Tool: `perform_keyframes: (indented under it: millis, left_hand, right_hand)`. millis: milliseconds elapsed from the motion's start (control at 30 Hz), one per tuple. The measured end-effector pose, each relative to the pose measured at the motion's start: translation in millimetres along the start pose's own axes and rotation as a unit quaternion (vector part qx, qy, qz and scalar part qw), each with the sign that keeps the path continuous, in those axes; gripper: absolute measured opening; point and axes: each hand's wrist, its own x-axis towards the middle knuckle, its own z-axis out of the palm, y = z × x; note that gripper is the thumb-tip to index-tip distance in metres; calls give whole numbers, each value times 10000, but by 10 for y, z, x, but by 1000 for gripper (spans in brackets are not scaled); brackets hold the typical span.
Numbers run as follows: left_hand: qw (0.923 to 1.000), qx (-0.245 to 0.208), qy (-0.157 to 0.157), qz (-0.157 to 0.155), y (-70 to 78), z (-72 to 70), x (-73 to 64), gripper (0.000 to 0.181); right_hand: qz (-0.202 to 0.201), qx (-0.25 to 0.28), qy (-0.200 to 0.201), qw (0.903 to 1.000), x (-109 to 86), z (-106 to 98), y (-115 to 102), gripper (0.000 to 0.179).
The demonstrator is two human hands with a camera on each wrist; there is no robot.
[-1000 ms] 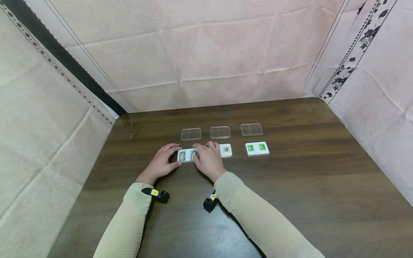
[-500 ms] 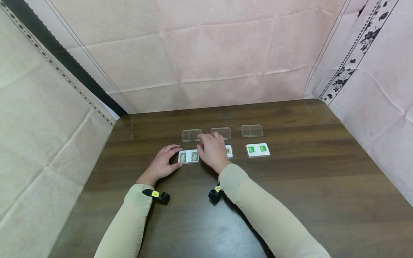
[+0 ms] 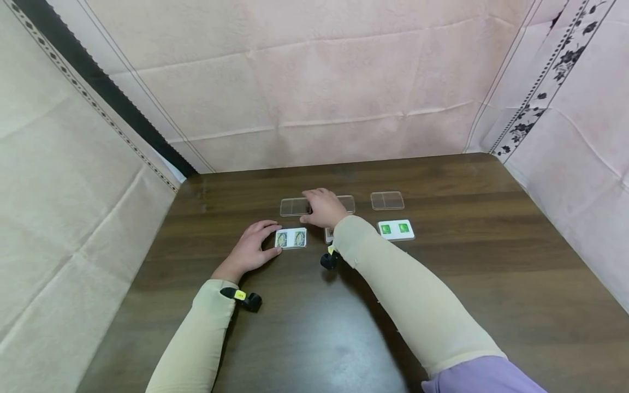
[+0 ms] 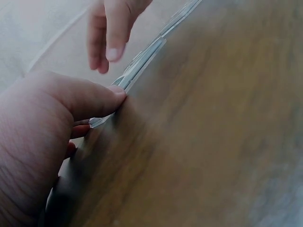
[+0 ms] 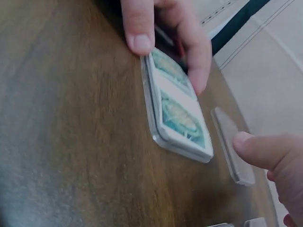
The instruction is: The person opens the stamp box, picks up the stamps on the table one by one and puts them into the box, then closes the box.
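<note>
A stack of white cards with two teal oval pictures sits in a shallow clear plastic case on the table. My left hand holds this case at its left end, thumb on the near edge and fingers on the far edge. Beyond it, my right hand reaches over the row of clear plastic lids, between the left lid and the middle lid, partly covering both. In the right wrist view, the right thumb overlaps a clear lid, with nothing gripped.
A second card stack lies mostly hidden under the right forearm. To the right are a card stack with green pictures and a third clear lid behind it. The brown table ends at a pale cloth wall.
My right hand has left the card stack, moving away from me and slightly right to the clear lids. My left hand stays on the case.
</note>
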Motion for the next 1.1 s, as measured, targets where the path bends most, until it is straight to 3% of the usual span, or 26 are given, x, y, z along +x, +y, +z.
perform_keyframes:
  millis: [167,433,733,1100]
  left_hand:
    - [10000,-4,25,60,-8,-1,2,59]
    - [10000,17,-47,57,27,-21,4,59]
    - [10000,-35,-16,53,-4,-5,10,60]
    - [10000,-54,-17,-63,-10,-3,12,68]
  right_hand:
    - [57,-136,-307,9994,93,99,34,80]
    - [208,-205,-71,9995,84,149,-4,66]
    - [-157,-467,163,9986,50,147,25,60]
    - [-532,-160,498,9972,-171,145,100,60]
